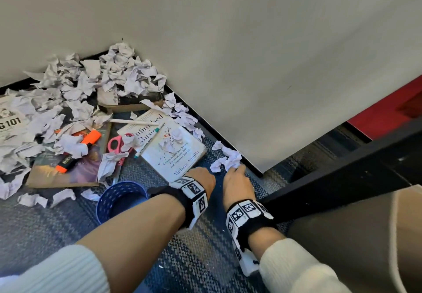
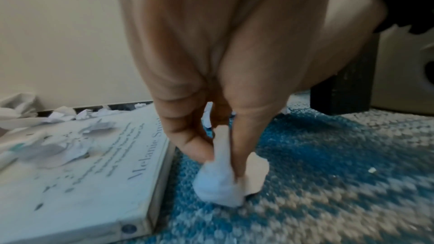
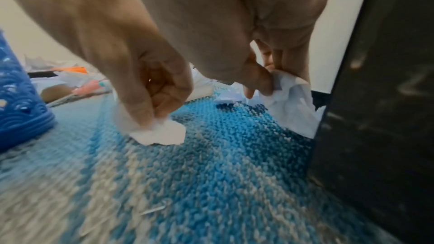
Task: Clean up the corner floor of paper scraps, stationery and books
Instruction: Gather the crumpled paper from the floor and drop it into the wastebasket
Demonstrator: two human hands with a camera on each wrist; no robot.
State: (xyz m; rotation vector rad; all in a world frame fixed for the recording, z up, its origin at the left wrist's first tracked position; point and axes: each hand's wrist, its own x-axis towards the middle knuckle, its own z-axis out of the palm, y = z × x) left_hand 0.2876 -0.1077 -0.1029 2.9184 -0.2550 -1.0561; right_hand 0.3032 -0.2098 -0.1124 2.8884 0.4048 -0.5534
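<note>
Crumpled paper scraps (image 1: 102,80) fill the carpet corner, over several books. My left hand (image 1: 205,175) is down on the carpet beside the white book (image 1: 173,146). Its thumb and fingers pinch a small white scrap (image 2: 218,186), which also shows in the right wrist view as the same scrap (image 3: 159,134). My right hand (image 1: 237,170) reaches to the scraps by the wall (image 1: 230,158) and pinches a crumpled piece (image 3: 291,103). Pink scissors (image 1: 116,144), orange highlighters (image 1: 91,137) and a marker (image 1: 148,140) lie among the books.
A blue perforated cup (image 1: 121,199) stands on the carpet left of my left forearm. A black furniture beam (image 1: 342,178) runs close along my right hand, with its leg (image 3: 375,99) beside the scrap. The pale wall (image 1: 251,64) closes the corner.
</note>
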